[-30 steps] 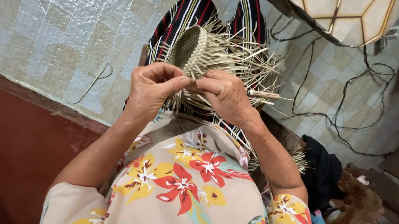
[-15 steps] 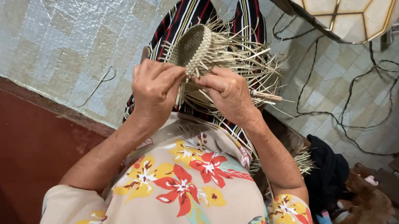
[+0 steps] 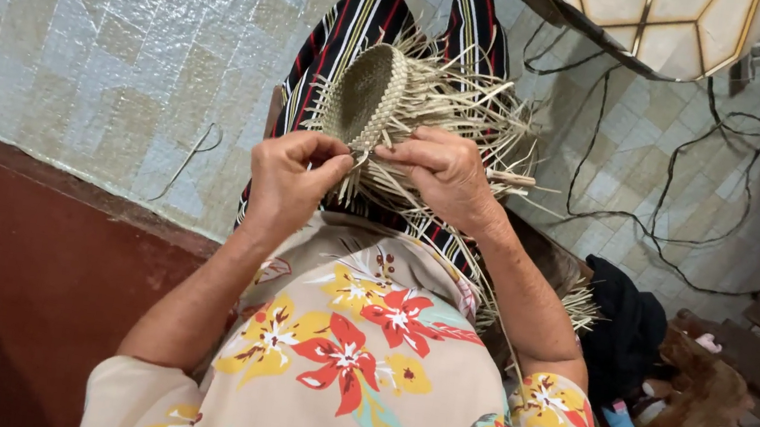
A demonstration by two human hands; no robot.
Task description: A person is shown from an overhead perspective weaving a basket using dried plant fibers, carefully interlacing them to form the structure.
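- While both hands pinch at its rim, the weave (image 3: 372, 93) sits just above the middle of the frame, a small cupped piece of straw with loose strands (image 3: 473, 118) fanning to the right.
- Left hand (image 3: 290, 181): closed, thumb and fingers nipping a strand at the lower edge of the weave.
- Right hand (image 3: 440, 174): fingers curled over a bunch of strands, tips meeting the left hand's.
- Likely very light, and springy rather than stiff (the woven cup holds its shape, the free ends do not).
- Dry strands look brittle; a sharp bend could crack one.
- Best hold, I judge: the tight woven rim, not the free ends.
- Behind it, a striped cloth (image 3: 356, 32) over the lap; lower down, a floral shirt (image 3: 350, 358).
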